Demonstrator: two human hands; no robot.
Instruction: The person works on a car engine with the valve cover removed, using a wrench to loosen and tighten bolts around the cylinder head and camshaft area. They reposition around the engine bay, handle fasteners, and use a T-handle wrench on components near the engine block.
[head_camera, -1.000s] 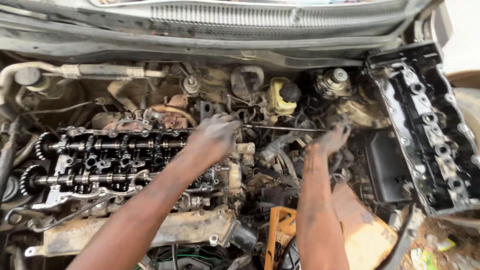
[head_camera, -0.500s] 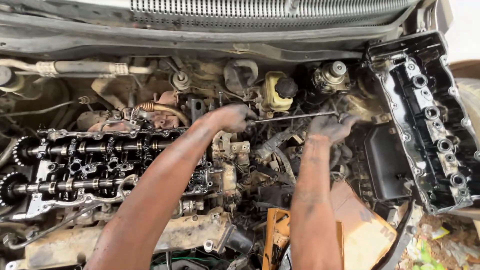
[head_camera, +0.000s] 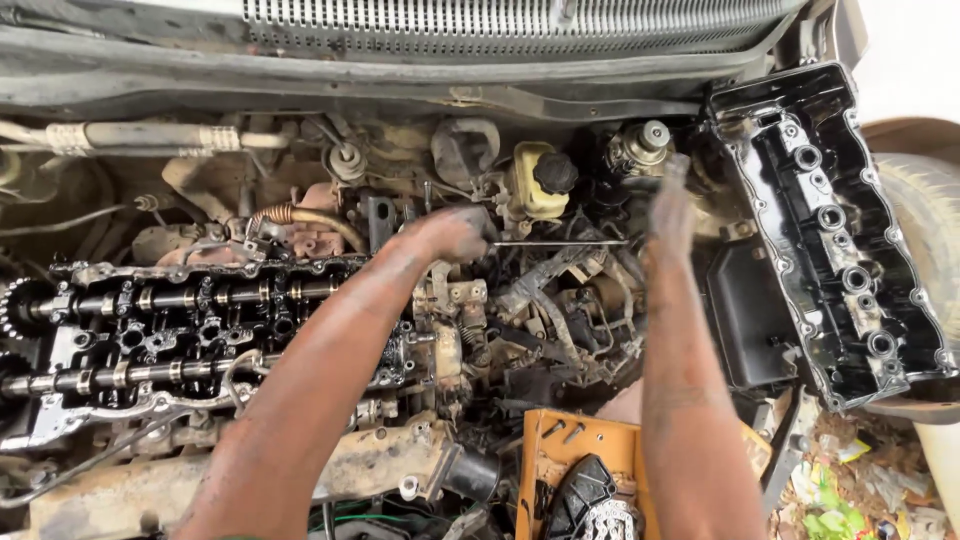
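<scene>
I look down into an open engine bay. My left hand (head_camera: 450, 235), greasy, grips one end of a thin metal rod (head_camera: 560, 243) that runs level to the right, just below a yellow fluid reservoir (head_camera: 535, 180) with a black cap. My right hand (head_camera: 670, 210) is raised and blurred, fingers stretched out, beside the rod's right end and below a round metal fitting (head_camera: 645, 145); it holds nothing that I can see. The exposed camshafts (head_camera: 180, 330) lie to the left under my left forearm.
A removed black valve cover (head_camera: 830, 230) leans upside down at the right. An orange tool case (head_camera: 580, 470) sits at the bottom centre between my arms. Hoses and brackets crowd the middle. A dirty pipe (head_camera: 140, 137) runs along the back left.
My left hand has moved up and right to the rod's left end. My right hand has let go of the rod's right end and lifted upward, opening. The view shifted slightly.
</scene>
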